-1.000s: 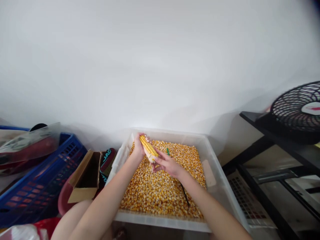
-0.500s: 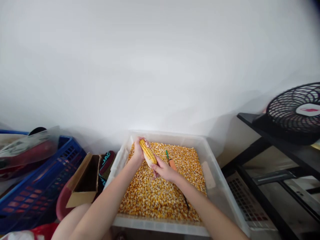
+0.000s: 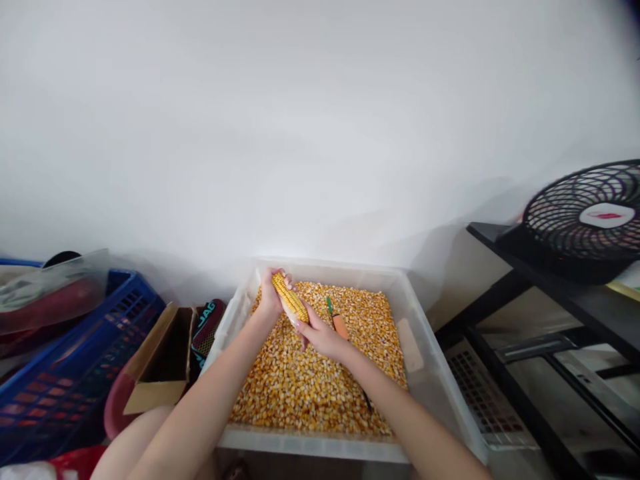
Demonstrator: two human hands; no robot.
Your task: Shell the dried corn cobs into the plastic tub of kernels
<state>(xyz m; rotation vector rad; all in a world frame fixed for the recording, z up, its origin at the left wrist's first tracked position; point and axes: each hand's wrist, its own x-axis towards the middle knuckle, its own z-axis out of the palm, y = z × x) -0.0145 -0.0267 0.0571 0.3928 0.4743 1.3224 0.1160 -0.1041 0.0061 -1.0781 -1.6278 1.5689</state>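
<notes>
Both hands [image 3: 295, 320] around corn cob [image 3: 289, 303] over kernel-filled tub [image 3: 425, 333].

Your left hand [image 3: 270, 297] and right hand [image 3: 320, 335] hold a corn cob [image 3: 289, 303] of dry, matt, bumpy kernels. Below you: translucent smooth plastic bin [image 3: 435, 373]; loose matt kernels [image 3: 300, 393]. Beside you: perforated blue plastic crate [image 3: 75, 373], matt brown cardboard box [image 3: 160, 363], black plastic fan grille [image 3: 585, 220].

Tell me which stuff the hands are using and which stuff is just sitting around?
In use: corn cob, held by left hand and right hand; loose kernels; clear tub.

Lying about: green-and-orange tool, cardboard box, blue crate, black fan.
</notes>
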